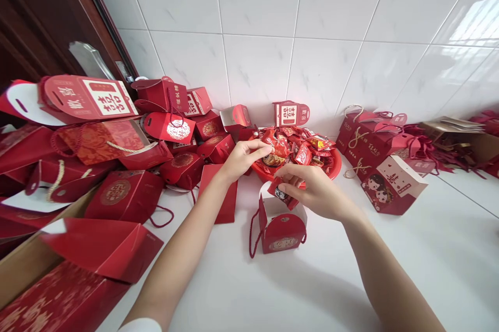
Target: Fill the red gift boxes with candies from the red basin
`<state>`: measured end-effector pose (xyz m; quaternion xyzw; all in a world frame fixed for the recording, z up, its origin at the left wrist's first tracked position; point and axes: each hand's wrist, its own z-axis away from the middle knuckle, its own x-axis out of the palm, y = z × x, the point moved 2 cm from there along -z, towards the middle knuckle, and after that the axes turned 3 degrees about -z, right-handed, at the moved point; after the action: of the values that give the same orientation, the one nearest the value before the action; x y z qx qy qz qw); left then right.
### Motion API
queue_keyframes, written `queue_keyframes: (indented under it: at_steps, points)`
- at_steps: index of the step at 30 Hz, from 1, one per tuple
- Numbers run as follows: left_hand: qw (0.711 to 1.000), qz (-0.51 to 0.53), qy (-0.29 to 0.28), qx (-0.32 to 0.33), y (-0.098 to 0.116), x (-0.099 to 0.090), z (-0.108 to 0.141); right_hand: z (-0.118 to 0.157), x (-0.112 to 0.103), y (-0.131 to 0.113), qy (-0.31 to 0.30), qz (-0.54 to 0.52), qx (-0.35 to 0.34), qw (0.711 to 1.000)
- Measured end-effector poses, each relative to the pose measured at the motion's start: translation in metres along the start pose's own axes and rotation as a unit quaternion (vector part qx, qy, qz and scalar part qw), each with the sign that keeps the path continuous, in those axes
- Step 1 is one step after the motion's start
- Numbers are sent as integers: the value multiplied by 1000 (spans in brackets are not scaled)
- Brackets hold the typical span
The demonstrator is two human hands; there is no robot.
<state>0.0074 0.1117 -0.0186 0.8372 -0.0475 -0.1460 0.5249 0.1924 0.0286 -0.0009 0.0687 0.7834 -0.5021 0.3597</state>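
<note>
A red gift box [283, 233] with a dark red cord handle stands with its top open on the white surface. Over its opening, my right hand [307, 186] pinches a small red packet [284, 196] with a dark printed patch. Just behind the box is a red basin [336, 164] heaped with shiny wrapped packets [302, 154]. My left hand [249, 158] is at the basin's left side, its thumb and index finger pressed together by a red packet [277, 142]; the fingertips seem to grip its edge.
Many red boxes [128, 194] are piled at the left, some in a cardboard carton [27, 264]. Several cord-handled boxes [390, 186] stand at the right. An open brown carton [483, 150] is farther right. White tiles [257, 62] rise behind.
</note>
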Motion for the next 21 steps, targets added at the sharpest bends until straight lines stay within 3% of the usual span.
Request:
queue_keyframes:
  at_steps: [5, 11, 17, 19, 21]
  points:
    - [1000, -3, -6, -4, 0, 2, 0, -1, 6, 2, -32, 48, -16, 998]
    - [999, -11, -38, 2, 1, 4, 0, 4, -17, 2, 84, 43, -16, 995]
    - [998, -28, -49, 3, 2, 4, 1, 6, -14, -8, 34, 47, -3, 998]
    - [998, -25, -57, 1, 3, 5, 2, 4, -11, -7, 63, 66, 22, 996]
    - [998, -14, -67, 0, 6, 5, 4, 1, -12, -1, 139, 95, 56, 984]
